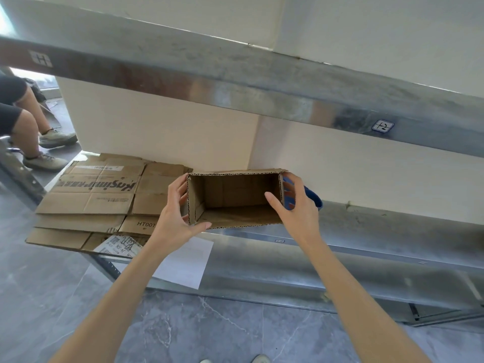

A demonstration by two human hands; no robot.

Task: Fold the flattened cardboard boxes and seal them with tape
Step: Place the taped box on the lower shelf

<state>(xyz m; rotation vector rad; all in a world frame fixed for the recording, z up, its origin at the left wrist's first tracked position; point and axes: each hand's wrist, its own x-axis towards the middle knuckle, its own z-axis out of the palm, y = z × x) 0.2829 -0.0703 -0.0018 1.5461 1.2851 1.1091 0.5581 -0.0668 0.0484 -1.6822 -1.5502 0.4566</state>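
Observation:
An opened brown cardboard box point(235, 203) is held up over the metal shelf, its open mouth facing me and its inside empty. My left hand point(178, 208) grips its left wall, thumb along the bottom edge. On the right wall sits my right hand point(296, 205), thumb inside the box, fingers outside. A blue object point(313, 196), possibly a tape dispenser, shows behind my right hand, mostly hidden. A pile of flattened cardboard boxes point(97, 200) lies on the shelf to the left.
A metal shelf point(366, 231) runs across at waist height, with an upper shelf beam point(235, 82) above it. A white sheet of paper point(188, 263) lies under the shelf's front. Another person's legs and shoes point(34, 132) are at the far left. Grey marble floor lies below.

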